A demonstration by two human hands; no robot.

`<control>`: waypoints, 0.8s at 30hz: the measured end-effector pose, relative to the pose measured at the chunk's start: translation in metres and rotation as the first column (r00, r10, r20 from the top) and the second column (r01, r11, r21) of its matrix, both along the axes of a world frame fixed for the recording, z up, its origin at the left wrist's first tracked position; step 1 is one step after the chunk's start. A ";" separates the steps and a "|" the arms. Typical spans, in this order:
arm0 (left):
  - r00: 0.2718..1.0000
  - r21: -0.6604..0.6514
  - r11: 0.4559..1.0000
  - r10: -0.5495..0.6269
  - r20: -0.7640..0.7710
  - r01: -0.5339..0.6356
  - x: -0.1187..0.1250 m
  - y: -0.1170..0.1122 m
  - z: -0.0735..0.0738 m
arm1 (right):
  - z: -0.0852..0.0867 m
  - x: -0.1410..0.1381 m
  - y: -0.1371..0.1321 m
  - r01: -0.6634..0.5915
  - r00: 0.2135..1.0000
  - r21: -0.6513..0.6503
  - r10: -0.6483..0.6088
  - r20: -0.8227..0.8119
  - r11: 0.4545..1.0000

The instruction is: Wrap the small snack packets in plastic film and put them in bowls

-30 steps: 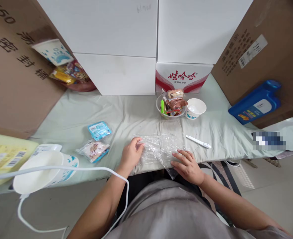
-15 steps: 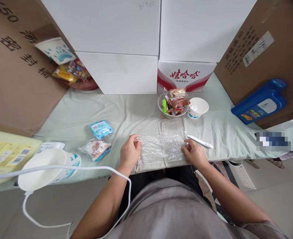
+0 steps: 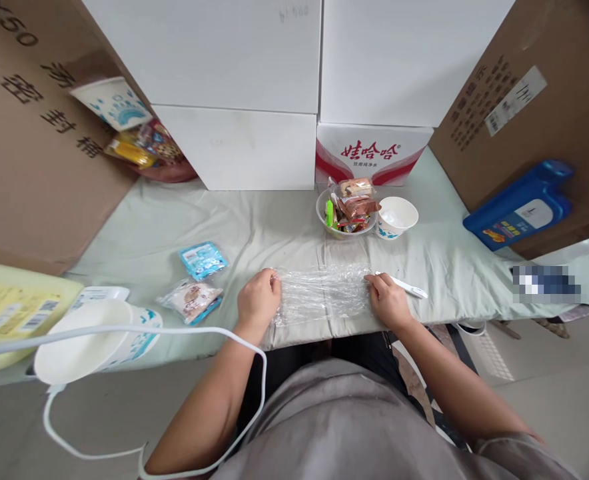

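A crinkled sheet of clear plastic film lies stretched flat on the pale green cloth at the table's front edge. My left hand is closed on the film's left edge. My right hand is closed on its right edge, fingers pinched. A white pen lies just right of my right hand, touching it or nearly so.
A bowl of wrapped snacks and a white paper cup stand behind the film. Two snack packets, a blue one and a cookie one, lie to the left. White paper bowls, cardboard boxes, white boxes and a blue bottle ring the table.
My right hand moved from the film's lower front edge up to its right edge. The film went from loosely bunched to pulled flat and taut between both hands.
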State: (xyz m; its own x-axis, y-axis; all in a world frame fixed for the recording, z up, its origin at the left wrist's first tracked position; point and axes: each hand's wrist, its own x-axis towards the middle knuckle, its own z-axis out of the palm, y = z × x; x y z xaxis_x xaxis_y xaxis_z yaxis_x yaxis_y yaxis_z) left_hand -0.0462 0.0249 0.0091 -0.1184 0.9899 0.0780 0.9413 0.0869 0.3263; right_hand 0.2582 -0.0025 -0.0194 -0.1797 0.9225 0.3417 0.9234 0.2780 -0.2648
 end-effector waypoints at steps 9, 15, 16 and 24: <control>0.996 0.087 0.993 0.086 -0.022 -0.083 -0.015 0.008 0.005 | 0.000 -0.001 -0.004 0.033 0.992 0.041 -0.038 0.122 0.999; 0.963 0.334 0.903 -0.256 -0.085 0.269 0.010 -0.008 0.010 | -0.002 -0.003 -0.003 0.027 0.992 0.023 -0.029 0.125 0.999; 0.915 0.297 0.865 -0.390 -0.107 0.403 0.016 -0.011 0.007 | -0.001 -0.003 -0.003 0.024 0.991 0.018 -0.026 0.129 1.000; 0.768 0.010 0.778 -0.618 -0.168 0.628 0.034 -0.024 -0.026 | 0.025 0.000 -0.001 0.105 0.979 0.062 -0.114 0.169 0.993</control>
State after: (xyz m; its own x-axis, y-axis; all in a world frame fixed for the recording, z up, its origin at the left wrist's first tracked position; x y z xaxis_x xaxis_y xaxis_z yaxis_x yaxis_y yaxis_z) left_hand -0.0121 0.0010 -0.0168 0.5409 0.8343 0.1064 0.8179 -0.5513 0.1644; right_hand 0.2578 -0.0031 0.0057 -0.1392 0.9213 0.3630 0.9794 0.1821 -0.0868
